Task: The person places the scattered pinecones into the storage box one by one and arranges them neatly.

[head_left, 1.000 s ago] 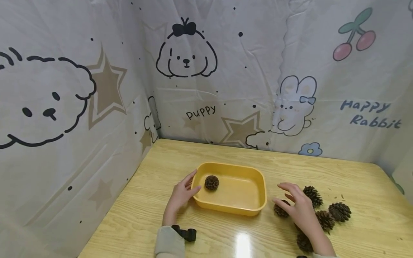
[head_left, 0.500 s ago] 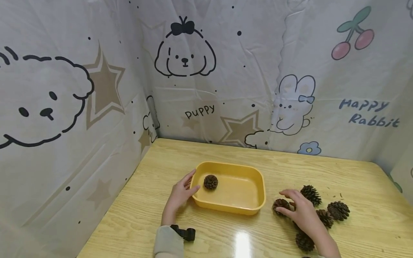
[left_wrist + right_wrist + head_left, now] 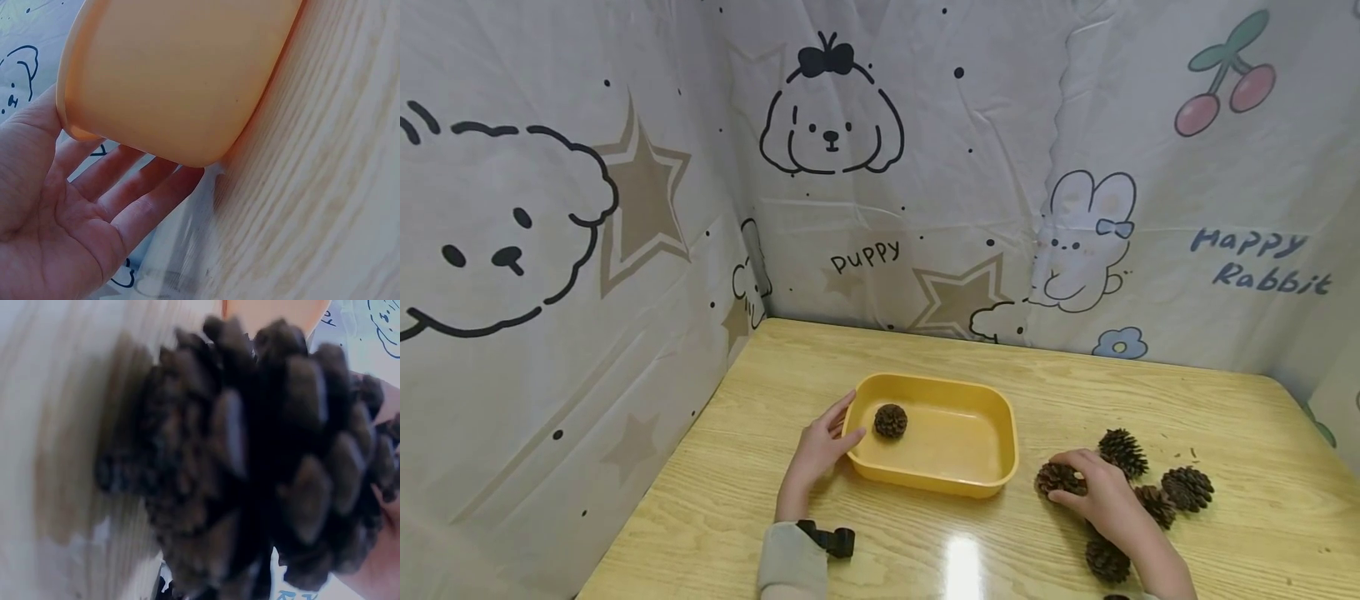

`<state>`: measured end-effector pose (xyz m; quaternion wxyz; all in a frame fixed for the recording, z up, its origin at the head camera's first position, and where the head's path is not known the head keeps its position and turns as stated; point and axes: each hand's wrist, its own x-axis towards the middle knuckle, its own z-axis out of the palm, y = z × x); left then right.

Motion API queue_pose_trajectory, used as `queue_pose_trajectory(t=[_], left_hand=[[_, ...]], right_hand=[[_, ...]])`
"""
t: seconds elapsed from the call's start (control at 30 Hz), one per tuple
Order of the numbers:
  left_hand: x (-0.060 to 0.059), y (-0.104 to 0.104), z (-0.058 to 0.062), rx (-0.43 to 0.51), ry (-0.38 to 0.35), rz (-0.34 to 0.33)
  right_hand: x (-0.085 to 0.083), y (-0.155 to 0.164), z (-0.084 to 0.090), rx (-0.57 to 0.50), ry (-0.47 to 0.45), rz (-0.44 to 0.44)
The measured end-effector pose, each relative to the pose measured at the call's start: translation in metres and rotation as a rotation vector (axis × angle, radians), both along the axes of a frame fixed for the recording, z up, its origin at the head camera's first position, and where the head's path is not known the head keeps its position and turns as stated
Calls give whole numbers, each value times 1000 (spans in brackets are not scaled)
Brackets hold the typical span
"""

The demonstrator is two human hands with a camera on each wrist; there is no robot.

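Note:
My left hand point(image 3: 817, 450) grips the left end of a yellow plastic tray point(image 3: 958, 446), its thumb over the rim and its fingers along the outer wall. Inside the tray, near that end, sits one brown pine cone point(image 3: 891, 422). To the right of the tray, my right hand point(image 3: 1103, 493) holds another pine cone point(image 3: 1055, 481) at table level, fingers over its top and thumb at its near side. A blurred pine cone point(image 3: 250, 456) fills most of the right wrist view and hides much of the fingers there.
Around my right hand lie more pine cones: one behind it point(image 3: 1122, 453), one at the right point(image 3: 1187, 488), one beside the wrist point(image 3: 1155, 507) and one below it point(image 3: 1107, 559). The wooden table point(image 3: 805, 350) meets printed cloth walls point(image 3: 850, 208) at the back and left.
My right hand has lowered slightly and its thumb and fingers have closed in on the pine cone near the tray. The left hand and tray stay put.

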<state>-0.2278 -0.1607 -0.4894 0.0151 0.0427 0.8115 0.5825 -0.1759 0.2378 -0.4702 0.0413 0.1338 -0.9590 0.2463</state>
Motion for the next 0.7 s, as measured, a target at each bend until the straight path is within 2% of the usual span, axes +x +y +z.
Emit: queue_pose_trajectory(t=[0.23, 0.5, 0.7], left_hand=[[-1, 0, 1, 6, -8, 3], [0, 0, 0, 11, 1, 5], [-1, 0, -1, 16, 5, 15]], right_hand=[[0, 1, -1, 6, 34, 2], [2, 2, 1, -39, 45, -28], [2, 2, 2, -76, 107, -56]])
